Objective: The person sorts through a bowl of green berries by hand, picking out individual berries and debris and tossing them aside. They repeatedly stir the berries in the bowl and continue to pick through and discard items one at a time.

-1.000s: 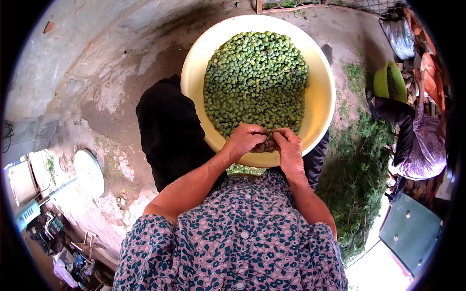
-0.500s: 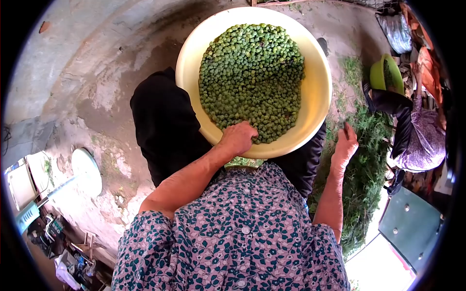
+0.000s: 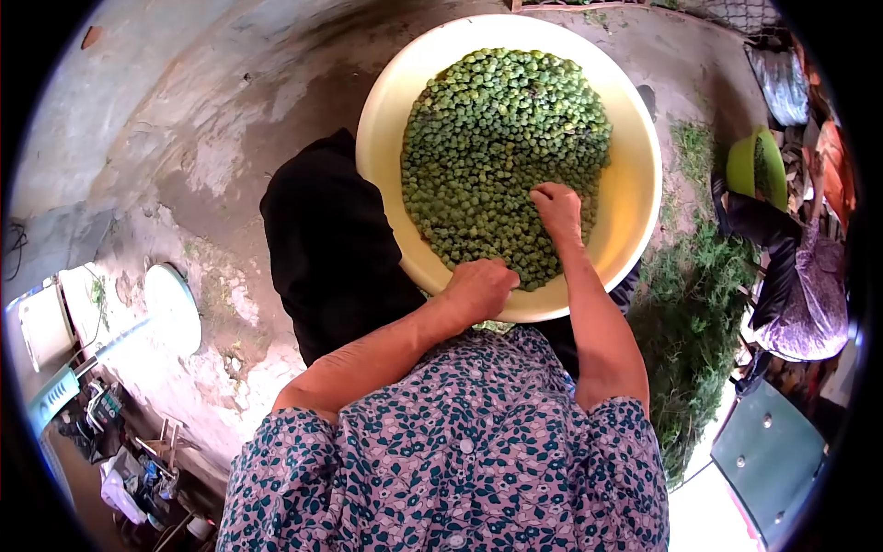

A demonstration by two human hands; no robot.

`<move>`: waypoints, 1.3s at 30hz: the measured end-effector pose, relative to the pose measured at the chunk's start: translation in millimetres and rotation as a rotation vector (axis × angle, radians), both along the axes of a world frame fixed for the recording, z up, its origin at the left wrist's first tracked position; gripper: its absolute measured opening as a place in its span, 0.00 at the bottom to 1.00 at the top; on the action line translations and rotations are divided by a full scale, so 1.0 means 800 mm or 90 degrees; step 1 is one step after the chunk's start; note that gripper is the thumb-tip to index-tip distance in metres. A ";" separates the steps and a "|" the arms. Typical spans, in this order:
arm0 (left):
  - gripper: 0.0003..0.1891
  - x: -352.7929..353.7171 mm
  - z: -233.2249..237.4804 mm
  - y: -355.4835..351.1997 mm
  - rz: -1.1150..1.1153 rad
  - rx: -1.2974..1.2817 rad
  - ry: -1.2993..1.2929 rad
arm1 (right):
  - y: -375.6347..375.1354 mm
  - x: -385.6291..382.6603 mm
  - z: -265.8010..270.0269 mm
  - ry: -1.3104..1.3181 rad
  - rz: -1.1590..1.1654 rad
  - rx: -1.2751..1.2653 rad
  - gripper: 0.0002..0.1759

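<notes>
A wide pale-yellow basin [image 3: 625, 216] rests on my lap, holding a thick layer of small round green berries [image 3: 501, 120] whose exact kind I cannot make out. My left hand [image 3: 480, 289] is at the basin's near rim with its fingers closed at the edge of the berries; whatever they hold is hidden. Over the right part of the berries, my right hand [image 3: 558, 212] has its fingers drawn together in a pinch. Anything between those fingertips is too small to see.
Cut green feathery branches [image 3: 685, 340] are heaped on the ground to my right. Beyond them another person in a purple patterned top [image 3: 809, 308] sits near a lime-green basin [image 3: 774, 170]. A standing fan [image 3: 172, 308] and clutter lie to the left.
My right hand has moved from beside the branches, outside the basin, to over the berries. My left hand stays at the near rim. The view has shifted slightly.
</notes>
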State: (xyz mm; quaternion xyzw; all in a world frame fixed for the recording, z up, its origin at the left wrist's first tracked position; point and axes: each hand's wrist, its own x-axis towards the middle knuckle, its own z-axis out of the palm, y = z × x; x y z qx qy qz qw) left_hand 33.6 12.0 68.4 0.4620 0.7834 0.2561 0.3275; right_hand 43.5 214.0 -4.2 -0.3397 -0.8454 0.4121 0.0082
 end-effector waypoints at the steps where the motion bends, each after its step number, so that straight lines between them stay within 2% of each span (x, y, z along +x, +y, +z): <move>1: 0.05 0.001 0.004 0.001 0.003 -0.005 -0.006 | -0.002 -0.007 -0.013 0.016 0.041 0.047 0.09; 2: 0.05 0.001 0.007 0.001 0.006 -0.010 -0.012 | -0.002 -0.011 -0.023 0.031 0.081 0.094 0.10; 3: 0.06 0.002 0.010 0.003 0.002 -0.009 -0.020 | -0.007 -0.019 -0.020 -0.046 0.071 0.079 0.11; 4: 0.06 0.002 0.011 0.003 0.005 -0.010 -0.021 | -0.012 -0.025 -0.023 -0.047 0.074 0.077 0.11; 7: 0.07 0.004 0.012 0.005 0.004 -0.014 -0.045 | -0.020 -0.040 -0.032 -0.193 0.108 0.180 0.11; 11: 0.07 -0.001 0.022 0.008 0.002 -0.034 -0.062 | -0.030 -0.044 -0.029 -0.196 0.120 0.243 0.12; 14: 0.08 -0.004 0.023 0.009 0.010 -0.041 -0.058 | -0.021 -0.041 -0.031 -0.200 0.119 0.177 0.10; 16: 0.06 -0.006 0.020 0.009 0.049 -0.035 -0.086 | -0.017 -0.035 -0.022 -0.125 0.068 0.033 0.08; 17: 0.06 -0.008 0.019 0.009 0.048 -0.032 -0.084 | -0.017 -0.030 -0.016 -0.124 0.068 0.036 0.08; 19: 0.16 -0.011 0.014 0.011 0.169 -0.063 -0.107 | -0.022 -0.019 0.018 -0.064 -0.039 -0.158 0.09; 20: 0.16 -0.011 0.006 0.012 0.168 -0.060 -0.105 | -0.024 -0.012 0.030 -0.062 -0.040 -0.154 0.09; 22: 0.20 -0.012 -0.017 0.014 0.441 0.162 -0.224 | -0.028 0.005 0.051 -0.031 -0.049 -0.288 0.09; 23: 0.26 -0.016 -0.027 0.014 0.492 0.181 -0.294 | -0.033 0.012 0.060 -0.029 -0.050 -0.287 0.09; 25: 0.25 -0.028 -0.015 0.010 0.472 0.162 -0.335 | -0.046 0.025 0.077 0.023 -0.076 -0.399 0.07; 26: 0.24 -0.031 -0.010 0.009 0.454 0.142 -0.375 | -0.052 0.031 0.085 0.025 -0.077 -0.398 0.07; 28: 0.21 -0.031 -0.012 0.010 0.423 0.181 -0.414 | -0.062 0.041 0.096 0.081 -0.102 -0.520 0.05; 30: 0.15 -0.029 -0.005 0.013 0.414 0.158 -0.564 | -0.067 0.048 0.103 0.095 -0.119 -0.545 0.05; 33: 0.10 -0.028 0.017 0.019 0.466 0.223 -0.536 | -0.072 0.048 0.112 0.158 -0.140 -0.591 0.05; 36: 0.08 -0.027 0.017 0.018 0.449 0.217 -0.487 | -0.078 0.052 0.110 0.184 -0.166 -0.613 0.06; 39: 0.10 -0.028 0.000 0.014 0.440 0.188 -0.437 | -0.081 0.055 0.112 0.188 -0.220 -0.610 0.06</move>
